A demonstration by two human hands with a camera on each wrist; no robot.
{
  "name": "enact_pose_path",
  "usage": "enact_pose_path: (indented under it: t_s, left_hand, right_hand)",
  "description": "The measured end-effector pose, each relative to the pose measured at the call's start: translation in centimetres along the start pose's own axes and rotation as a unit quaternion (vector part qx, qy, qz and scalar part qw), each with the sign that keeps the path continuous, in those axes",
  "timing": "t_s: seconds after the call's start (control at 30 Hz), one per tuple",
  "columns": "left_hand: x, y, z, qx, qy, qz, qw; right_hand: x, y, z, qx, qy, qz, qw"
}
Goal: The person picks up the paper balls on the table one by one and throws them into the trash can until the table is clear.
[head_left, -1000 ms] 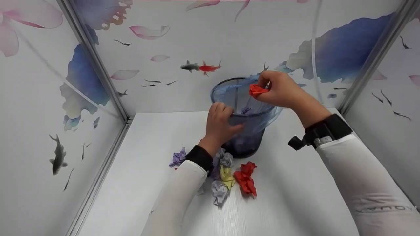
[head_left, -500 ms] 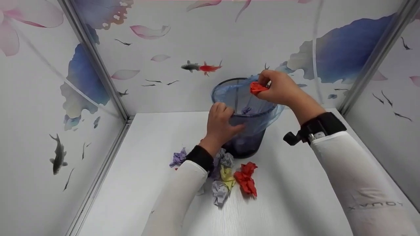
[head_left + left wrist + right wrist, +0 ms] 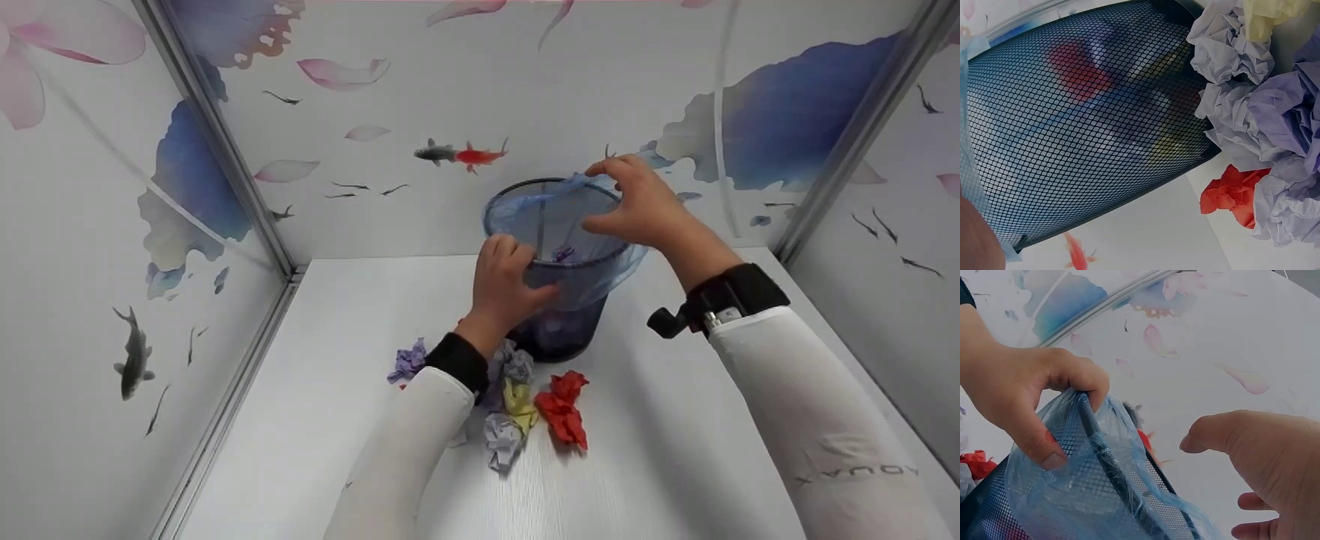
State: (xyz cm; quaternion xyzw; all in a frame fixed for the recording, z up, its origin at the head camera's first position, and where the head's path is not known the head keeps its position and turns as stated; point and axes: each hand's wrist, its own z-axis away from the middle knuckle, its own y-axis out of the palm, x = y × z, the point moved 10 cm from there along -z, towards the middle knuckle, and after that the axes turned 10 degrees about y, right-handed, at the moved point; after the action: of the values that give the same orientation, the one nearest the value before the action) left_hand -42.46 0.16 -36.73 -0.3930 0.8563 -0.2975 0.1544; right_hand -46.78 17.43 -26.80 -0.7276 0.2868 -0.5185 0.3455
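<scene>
A dark mesh wastebasket (image 3: 562, 334) lined with a thin blue plastic bag (image 3: 1072, 495) stands on the table, tilted in the head view. My left hand (image 3: 501, 281) grips its near-left rim, fingers hooked over the edge and thumb outside on the bag. Above the right side of the opening, my right hand (image 3: 641, 202) holds nothing, thumb and fingers spread apart. Through the mesh in the left wrist view, red paper (image 3: 1078, 70) and other coloured wads show inside. A purple wad (image 3: 562, 253) is visible through the opening.
Crumpled paper lies before the basket: red wads (image 3: 562, 412), a yellow one (image 3: 519, 403), a pale grey one (image 3: 502, 441) and a purple one (image 3: 407, 361) at left. My left forearm partly covers the pile. A printed wall (image 3: 420, 82) stands right behind the basket.
The crumpled red paper that my right hand pinched has left its fingers over the basket's opening, and those fingers have spread. My left hand has stayed on the rim.
</scene>
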Motion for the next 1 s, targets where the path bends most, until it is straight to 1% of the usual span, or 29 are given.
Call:
enact_pose_path:
  t_s: [0.2, 0.37, 0.53, 0.63, 0.73, 0.83, 1.0]
  left_hand:
    - [0.1, 0.2, 0.0, 0.012, -0.006, 0.001, 0.9999]
    - [0.1, 0.1, 0.0, 0.013, -0.007, 0.005, 0.9999]
    - [0.1, 0.0, 0.1, 0.002, 0.002, 0.004, 1.0000]
    - [0.0, -0.1, 0.0, -0.006, 0.008, 0.000, 1.0000]
    - [0.0, -0.1, 0.0, -0.006, 0.011, -0.002, 0.9999]
    - [0.0, -0.1, -0.1, -0.002, 0.007, -0.005, 1.0000]
    - [0.0, -0.1, 0.0, -0.006, 0.005, -0.006, 1.0000]
  right_hand:
    - [0.1, -0.1, 0.7, 0.006, -0.006, 0.011, 0.9999]
    - [0.4, 0.2, 1.7, 0.007, -0.023, 0.021, 0.9995]
    - [0.9, 0.9, 4.2, -0.003, -0.049, 0.025, 0.9985]
    - [1.1, 1.3, 5.9, -0.027, -0.071, 0.027, 0.9968]
    - [1.1, 1.7, 7.5, -0.049, -0.093, 0.024, 0.9941]
    - [0.8, 2.8, 8.8, -0.053, -0.104, 0.023, 0.9929]
    - [-0.2, 5.3, 10.6, -0.046, -0.101, 0.017, 0.9937]
